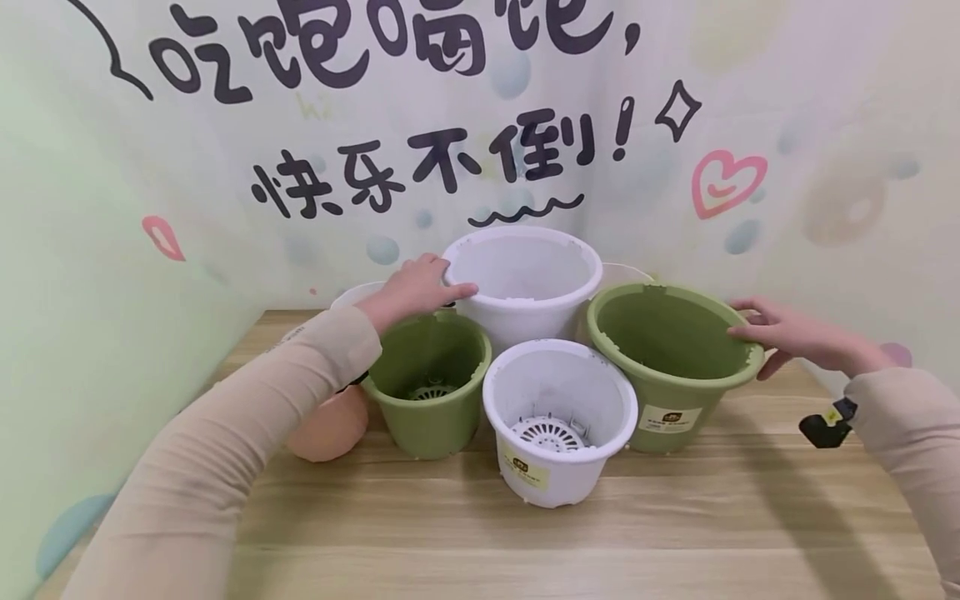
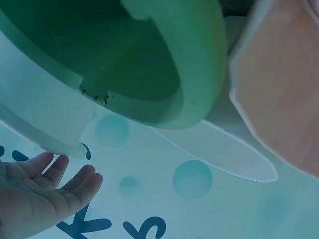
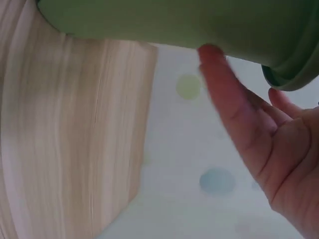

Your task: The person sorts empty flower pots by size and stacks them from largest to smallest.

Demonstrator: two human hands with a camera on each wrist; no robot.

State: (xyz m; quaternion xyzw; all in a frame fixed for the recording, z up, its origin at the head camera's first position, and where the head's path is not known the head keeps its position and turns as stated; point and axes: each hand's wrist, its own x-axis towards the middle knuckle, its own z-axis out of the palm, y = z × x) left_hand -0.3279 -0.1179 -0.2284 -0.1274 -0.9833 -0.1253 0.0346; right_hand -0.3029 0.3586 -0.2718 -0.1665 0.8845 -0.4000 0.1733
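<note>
The left hand (image 1: pixel 416 292), its fingers relaxed and loosely spread, is at the left rim of the large white pot (image 1: pixel 517 315) at the back of the desk (image 1: pixel 450 550), while the right hand (image 1: pixel 806 335), fingers extended, touches the right side of the large green pot (image 1: pixel 648 389). In front, a smaller white pot (image 1: pixel 562 479) stands between that one and a smaller green pot (image 1: pixel 435 427).
</note>
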